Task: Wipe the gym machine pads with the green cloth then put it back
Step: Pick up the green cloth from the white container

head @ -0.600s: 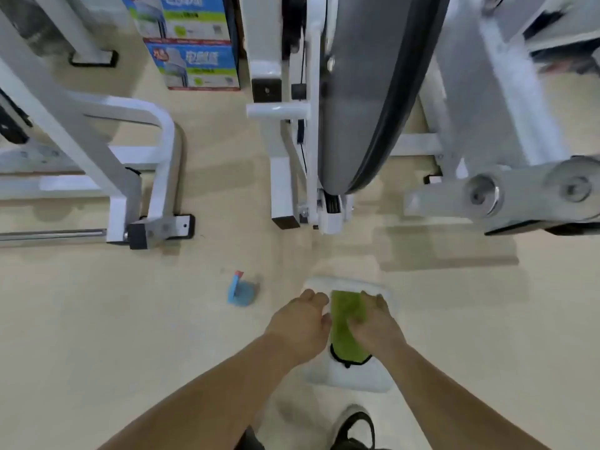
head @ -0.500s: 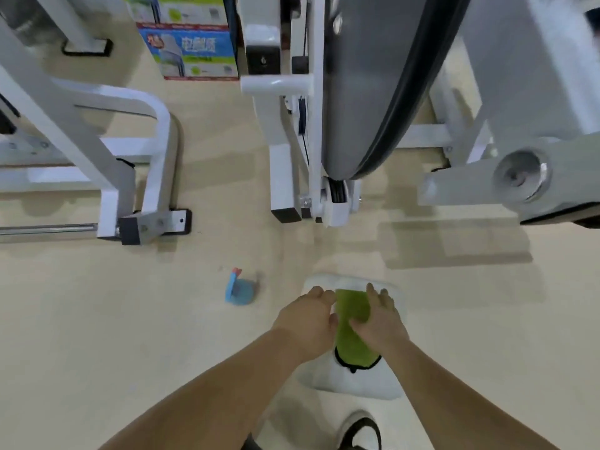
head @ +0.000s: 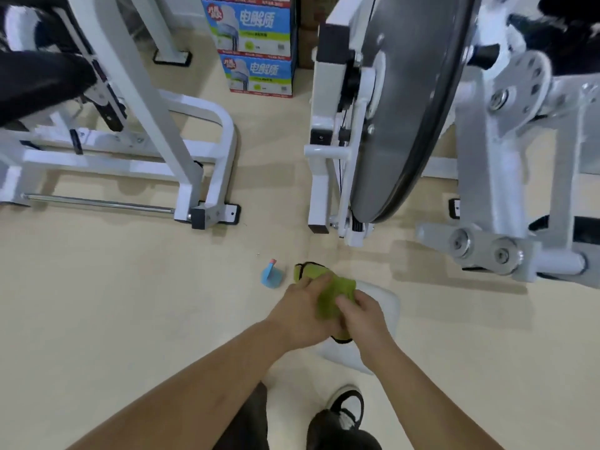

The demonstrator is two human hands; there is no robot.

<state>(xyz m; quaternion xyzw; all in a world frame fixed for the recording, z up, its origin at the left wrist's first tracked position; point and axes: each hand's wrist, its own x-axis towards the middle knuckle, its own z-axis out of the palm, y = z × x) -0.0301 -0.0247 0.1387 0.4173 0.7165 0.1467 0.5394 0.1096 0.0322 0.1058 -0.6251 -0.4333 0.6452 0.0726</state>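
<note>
Both hands: left hand [head: 300, 311] and right hand [head: 360, 315] grip the green cloth [head: 334, 292], fingers curled round it.
Position: bunched between the palms, its black-edged end poking past the left fingers.
Underneath: white tray [head: 388, 303] on the floor.

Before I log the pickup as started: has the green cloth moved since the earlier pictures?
Yes. The green cloth no longer lies inside the white tray; its far end now reaches past the tray's left edge, toward the blue object.
</note>
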